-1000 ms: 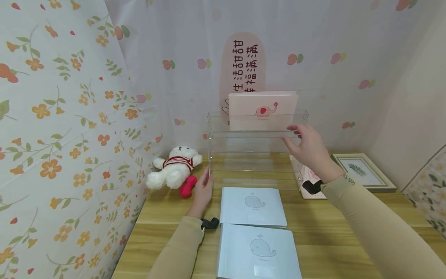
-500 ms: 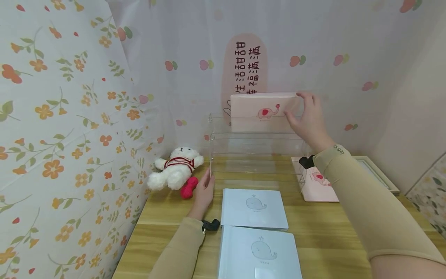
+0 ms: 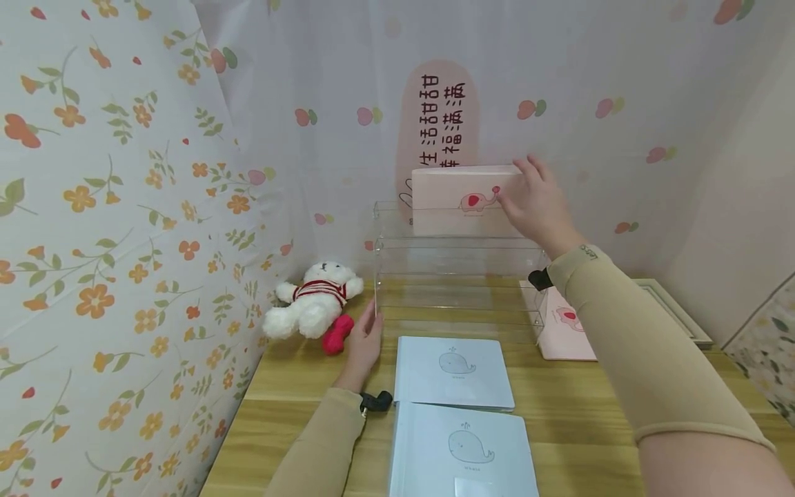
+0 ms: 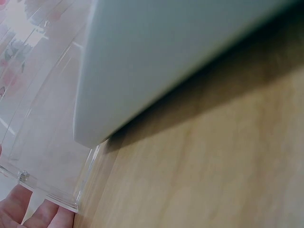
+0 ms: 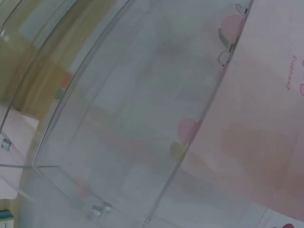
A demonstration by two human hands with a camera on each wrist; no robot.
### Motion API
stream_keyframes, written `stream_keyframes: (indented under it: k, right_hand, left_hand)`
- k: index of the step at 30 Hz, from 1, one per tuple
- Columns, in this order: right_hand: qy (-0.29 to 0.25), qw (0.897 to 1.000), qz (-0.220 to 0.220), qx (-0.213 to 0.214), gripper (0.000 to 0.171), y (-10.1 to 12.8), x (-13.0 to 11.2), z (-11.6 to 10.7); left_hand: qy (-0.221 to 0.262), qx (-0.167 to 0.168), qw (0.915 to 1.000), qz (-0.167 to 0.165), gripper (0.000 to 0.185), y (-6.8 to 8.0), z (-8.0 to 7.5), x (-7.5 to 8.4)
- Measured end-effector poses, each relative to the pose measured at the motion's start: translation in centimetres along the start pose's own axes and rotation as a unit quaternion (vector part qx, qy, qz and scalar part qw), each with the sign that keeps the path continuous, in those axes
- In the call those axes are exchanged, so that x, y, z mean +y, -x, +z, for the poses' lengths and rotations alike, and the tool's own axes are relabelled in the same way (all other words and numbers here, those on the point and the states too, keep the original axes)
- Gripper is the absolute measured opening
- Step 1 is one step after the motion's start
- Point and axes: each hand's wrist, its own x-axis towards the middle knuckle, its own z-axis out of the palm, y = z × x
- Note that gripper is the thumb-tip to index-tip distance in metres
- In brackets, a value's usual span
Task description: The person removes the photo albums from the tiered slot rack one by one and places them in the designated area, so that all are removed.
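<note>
Light wooden worktop set in a corner hung with floral fabric and pale curtain. Clear acrylic tiered rack at the back, pink elephant-print album upright in its top tier. Right hand on the album's right end, fingers loosely spread against it. Left hand flat at the rack's lower left corner, fingers straight. Two pale blue whale-print albums lying in front; white plush bear at left.
</note>
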Motion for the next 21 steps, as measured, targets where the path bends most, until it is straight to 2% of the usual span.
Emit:
stream_keyframes:
  k: [8,16,18,21]
  right_hand:
    - [-0.014,1.000,0.010,-0.008,0.079,-0.7,-0.5,0.2]
    - [-0.057,0.997,0.055,0.009,0.067,-0.8,-1.1,0.5]
    - [-0.070,0.995,0.071,0.015,0.063,-0.7,-1.2,0.5]
    - [-0.081,0.992,0.091,0.021,0.058,-0.7,-1.3,0.5]
  left_hand:
    - [-0.020,0.019,0.9988,0.041,0.053,-0.2,-0.1,-1.1]
    - [-0.005,0.009,0.9994,0.032,0.054,-0.1,-0.1,-0.5]
    - [-0.006,0.011,0.9991,0.040,0.053,-0.4,-0.1,-1.2]
    - [-0.011,0.014,0.9993,0.032,0.051,-0.4,0.0,-1.1]
